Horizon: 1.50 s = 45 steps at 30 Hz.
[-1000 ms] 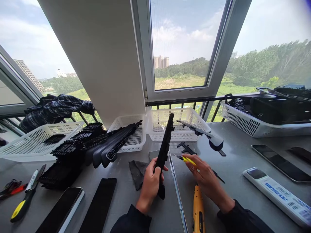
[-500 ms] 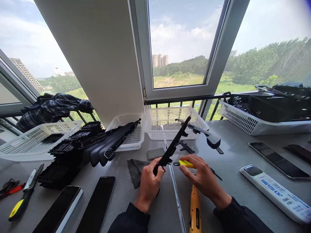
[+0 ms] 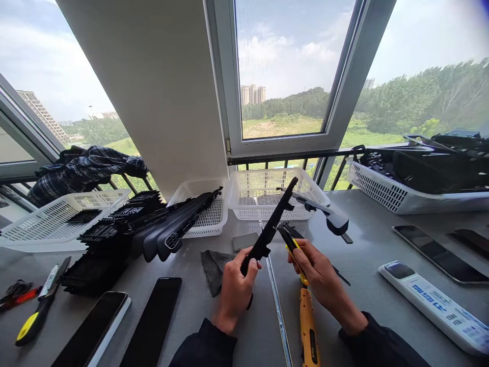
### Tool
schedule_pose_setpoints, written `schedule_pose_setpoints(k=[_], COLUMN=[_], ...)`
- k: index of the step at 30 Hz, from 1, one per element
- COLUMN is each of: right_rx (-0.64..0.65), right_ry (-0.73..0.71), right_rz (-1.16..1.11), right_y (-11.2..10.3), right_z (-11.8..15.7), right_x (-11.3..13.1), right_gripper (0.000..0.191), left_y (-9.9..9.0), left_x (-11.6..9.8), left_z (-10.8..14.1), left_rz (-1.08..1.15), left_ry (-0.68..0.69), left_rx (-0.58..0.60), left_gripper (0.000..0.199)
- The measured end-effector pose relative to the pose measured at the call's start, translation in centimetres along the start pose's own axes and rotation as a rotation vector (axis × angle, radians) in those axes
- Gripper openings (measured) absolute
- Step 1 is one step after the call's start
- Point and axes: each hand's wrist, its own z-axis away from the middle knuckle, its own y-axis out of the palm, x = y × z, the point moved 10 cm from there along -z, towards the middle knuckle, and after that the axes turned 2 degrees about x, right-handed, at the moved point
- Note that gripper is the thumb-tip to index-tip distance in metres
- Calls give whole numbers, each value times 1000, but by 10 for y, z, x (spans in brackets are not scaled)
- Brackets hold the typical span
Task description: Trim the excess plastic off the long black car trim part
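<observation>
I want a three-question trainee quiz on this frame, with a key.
1. True or false: the left hand holds a long black part.
2. What does the right hand hold? A) a phone; B) a yellow-and-black tool; C) a plaid cloth.
3. Fill in: in this view, the orange tool lies to the ____ of the long metal strip.

Key: 1 true; 2 B; 3 right.

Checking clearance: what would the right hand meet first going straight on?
The yellow tool in the right hand would likely meet the black strip in the left hand; depth is unclear.
</observation>
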Motion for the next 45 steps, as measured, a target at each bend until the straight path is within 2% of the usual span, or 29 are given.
schedule_pose_setpoints(k=[1,2,5,8,10,15,21,25,29,33,36,39,45], right_rx=[30,63,172,273,295,131,151,152,90,-23,-63,-60,55], right_ry=[21,35,56,43,11,-81,-34,-89,-121,-70,-71,-116,-236], right_rz=[-70,-130,-246,-254,-188,137,209,240,289,290,299,304,380], right_y=[3,5,13,21,22,6,7,9,-1,-17,-23,-24,-17], right_z=[0,0,3,6,7,2,2,3,3,2,0,-2,-6], right_x=[-2,-2,0,3,2,-10,-23,-11,6,9,10,14,17], right_gripper=[26,31,56,60,61,66,63,53,41,51,51,46,42], left_y=[-2,-4,-10,-13,-12,-8,-4,-3,-1,3,3,2,7], left_x=[2,4,11,18,21,22,21,23,25,22,16,7,1], left_z=[0,-1,-1,-2,-2,-4,-3,-3,-3,-3,-2,-1,1], left_rz=[16,33,88,151,183,191,185,212,240,224,162,87,19], left_ry=[-10,-20,-49,-69,-75,-84,-98,-101,-96,-91,-74,-35,25], left_rx=[-13,-27,-77,-110,-112,-86,-58,-57,-23,15,14,5,50], left_gripper=[36,37,37,36,36,37,36,38,39,36,35,34,31])
